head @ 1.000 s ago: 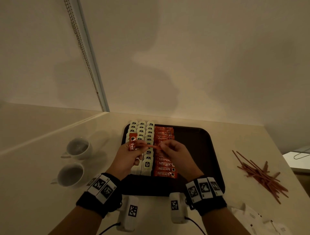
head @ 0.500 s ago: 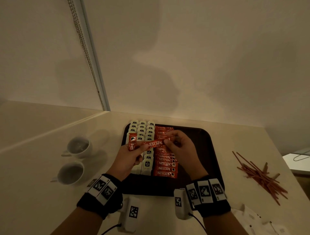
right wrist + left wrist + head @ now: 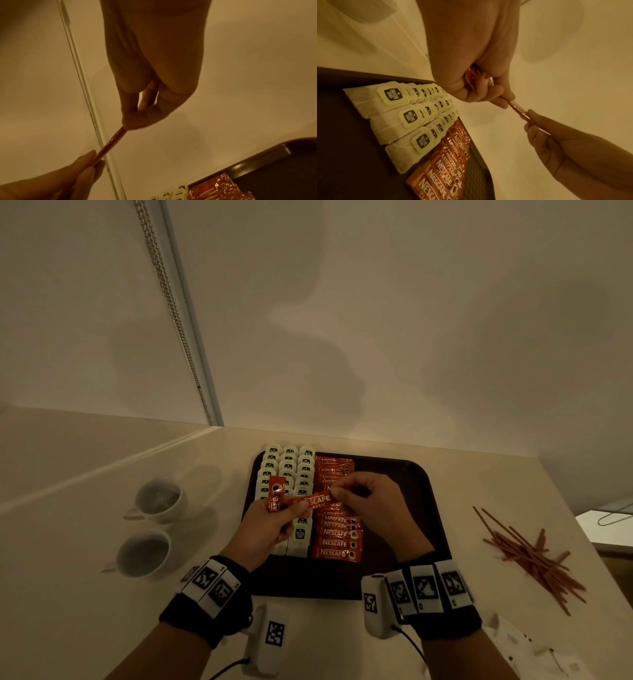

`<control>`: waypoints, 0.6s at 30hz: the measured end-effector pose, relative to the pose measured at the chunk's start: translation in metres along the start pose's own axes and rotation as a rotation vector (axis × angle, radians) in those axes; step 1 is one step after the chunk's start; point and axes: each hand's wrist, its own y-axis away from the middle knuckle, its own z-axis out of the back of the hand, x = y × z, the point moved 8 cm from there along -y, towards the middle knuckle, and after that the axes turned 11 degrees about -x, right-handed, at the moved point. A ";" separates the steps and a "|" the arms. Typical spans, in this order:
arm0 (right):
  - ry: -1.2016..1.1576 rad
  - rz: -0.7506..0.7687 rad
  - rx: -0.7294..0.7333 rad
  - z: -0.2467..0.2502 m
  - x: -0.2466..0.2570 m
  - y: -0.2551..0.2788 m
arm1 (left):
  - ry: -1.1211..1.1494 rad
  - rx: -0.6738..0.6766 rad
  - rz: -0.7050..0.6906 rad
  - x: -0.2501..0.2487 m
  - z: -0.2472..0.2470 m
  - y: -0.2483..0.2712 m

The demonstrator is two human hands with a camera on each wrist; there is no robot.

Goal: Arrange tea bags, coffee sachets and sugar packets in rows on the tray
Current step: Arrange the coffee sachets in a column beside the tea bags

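A dark tray (image 3: 404, 474) lies on the counter. It holds three columns of white tea bags (image 3: 288, 463) on its left and a column of red Nescafe coffee sachets (image 3: 337, 542) beside them. Above these, my left hand (image 3: 270, 525) grips a small bunch of red sachets (image 3: 275, 498). One sachet (image 3: 317, 501) stretches sideways between both hands. My right hand (image 3: 366, 494) pinches its right end. The left wrist view shows the pulled sachet (image 3: 518, 111) edge-on between my fingers. In the right wrist view the same sachet (image 3: 111, 144) runs from my right fingertips to the left ones.
Two white cups (image 3: 159, 498) (image 3: 144, 553) stand left of the tray. A loose pile of thin reddish-brown sticks (image 3: 527, 549) lies on the counter to the right. White packets (image 3: 534, 655) lie near the front right corner. A wall rises just behind the tray.
My right hand has drawn one sachet sideways out of the bunch in my left hand and moved to the right and slightly farther over the sachet column. The left hand stays put.
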 end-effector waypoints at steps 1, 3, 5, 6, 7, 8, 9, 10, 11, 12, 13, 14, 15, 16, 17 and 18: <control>0.042 0.000 0.032 -0.001 -0.003 0.000 | -0.022 -0.019 -0.014 0.000 0.002 -0.001; 0.108 -0.009 0.083 -0.002 -0.008 0.000 | -0.075 -0.039 -0.037 0.001 0.005 -0.004; 0.109 -0.027 0.098 -0.001 -0.015 0.002 | -0.132 -0.025 -0.048 0.002 0.005 -0.004; 0.094 -0.033 0.090 0.000 -0.019 0.004 | -0.157 -0.017 -0.054 0.002 0.003 -0.004; 0.084 -0.040 0.079 0.002 -0.025 0.006 | -0.179 -0.009 -0.059 0.002 0.002 -0.003; 0.089 -0.055 0.074 0.003 -0.033 0.008 | -0.194 -0.006 -0.065 0.000 0.000 -0.002; 0.111 -0.080 0.084 0.003 -0.044 0.012 | -0.189 -0.011 -0.065 -0.001 0.000 -0.002; 0.148 -0.112 0.110 0.001 -0.056 0.016 | -0.157 -0.032 -0.055 -0.002 0.002 -0.004; 0.191 -0.144 0.146 -0.002 -0.069 0.022 | -0.103 -0.069 -0.029 -0.002 0.007 -0.006; 0.229 -0.171 0.185 -0.005 -0.082 0.028 | -0.048 -0.104 -0.003 -0.003 0.011 -0.008; 0.258 -0.190 0.218 -0.009 -0.093 0.033 | -0.007 -0.131 0.013 -0.004 0.016 -0.009; 0.281 -0.202 0.245 -0.013 -0.102 0.038 | 0.015 -0.145 0.018 -0.006 0.019 -0.010; 0.300 -0.211 0.267 -0.017 -0.110 0.041 | 0.013 -0.149 0.012 -0.009 0.020 -0.009; 0.314 -0.217 0.284 -0.020 -0.116 0.044 | -0.003 -0.148 -0.007 -0.011 0.021 -0.009; 0.323 -0.226 0.291 -0.024 -0.121 0.045 | -0.024 -0.143 -0.031 -0.015 0.021 -0.007; 0.327 -0.235 0.285 -0.026 -0.125 0.045 | -0.042 -0.141 -0.052 -0.018 0.020 -0.006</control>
